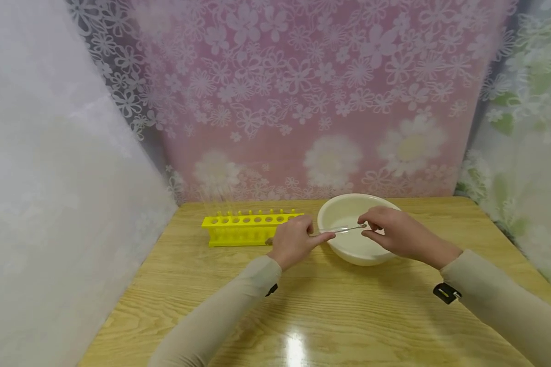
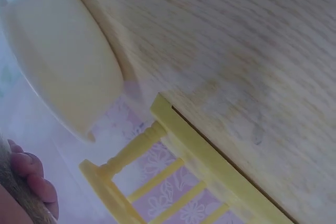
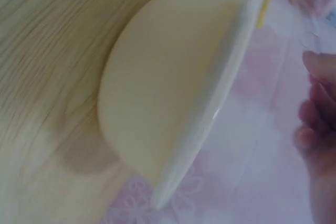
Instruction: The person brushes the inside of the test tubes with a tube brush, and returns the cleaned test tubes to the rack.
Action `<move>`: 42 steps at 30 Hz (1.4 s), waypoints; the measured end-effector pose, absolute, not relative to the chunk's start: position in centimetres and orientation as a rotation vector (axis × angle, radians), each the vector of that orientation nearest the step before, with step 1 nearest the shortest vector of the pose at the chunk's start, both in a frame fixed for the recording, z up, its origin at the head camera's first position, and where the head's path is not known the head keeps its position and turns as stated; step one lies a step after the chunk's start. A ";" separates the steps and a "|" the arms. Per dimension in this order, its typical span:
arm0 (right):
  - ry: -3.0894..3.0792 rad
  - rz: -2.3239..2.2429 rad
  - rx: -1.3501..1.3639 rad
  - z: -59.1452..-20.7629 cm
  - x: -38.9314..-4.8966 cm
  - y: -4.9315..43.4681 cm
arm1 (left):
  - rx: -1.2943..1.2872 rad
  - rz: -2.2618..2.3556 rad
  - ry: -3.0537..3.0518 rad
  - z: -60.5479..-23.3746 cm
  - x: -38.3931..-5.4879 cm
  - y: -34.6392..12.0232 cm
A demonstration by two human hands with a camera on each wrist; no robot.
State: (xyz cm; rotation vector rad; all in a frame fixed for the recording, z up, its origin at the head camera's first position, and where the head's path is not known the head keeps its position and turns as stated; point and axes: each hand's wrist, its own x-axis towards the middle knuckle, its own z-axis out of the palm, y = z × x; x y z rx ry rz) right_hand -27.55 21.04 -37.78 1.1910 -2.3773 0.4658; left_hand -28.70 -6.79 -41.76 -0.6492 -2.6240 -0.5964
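1. Along the far left, a pale cloth [image 1: 64, 204] borders the slanting edge of your wooden table [image 1: 330, 311]; a strip of wood separates that edge from the rack.
2. Next comes the yellow rack [image 1: 239, 239], set near the table's back edge, where a pink flowered cloth [image 1: 280, 117] rises. Faint clear tubes stand in its left-hand holes and reach well above its top, so clearance is least at that end.
3. Your left hand [image 1: 294, 237] is at the rack's right end as the head view sees it, fingers curled round a clear tube [image 1: 342, 230], thumb stretched along it. Out past the hand's left side pokes a brown bristly thing [image 1: 269, 241].
4. From the tube's right end, over the bowl, a thin rod [image 1: 355, 227] sticks out toward your other hand.
5. Below them sits the white bowl [image 1: 360, 259], beside the rack but apart from it by a narrow gap. Its far rim comes close to the back edge; its near side has a broad stretch of wood before it.
6. Your right hand [image 1: 397, 232] reaches over the bowl's right rim, thumb and finger on either side of the rod's end; whether they touch it, you cannot tell. Wood extends rightward to the slanting right edge and a flowered cloth [image 1: 528, 153].
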 end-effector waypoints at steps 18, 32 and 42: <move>-1.744 -0.255 1.251 -38.8 -27.5 22.0 | -0.628 -0.688 -2.689 -41.3 -28.3 -6.2; -1.896 -0.060 1.253 -39.0 -27.5 22.1 | -0.704 -0.637 -2.648 -41.3 -28.0 -6.1; -2.314 0.308 1.231 -38.2 -26.4 21.9 | -0.746 -0.439 -2.557 -41.3 -28.1 -6.2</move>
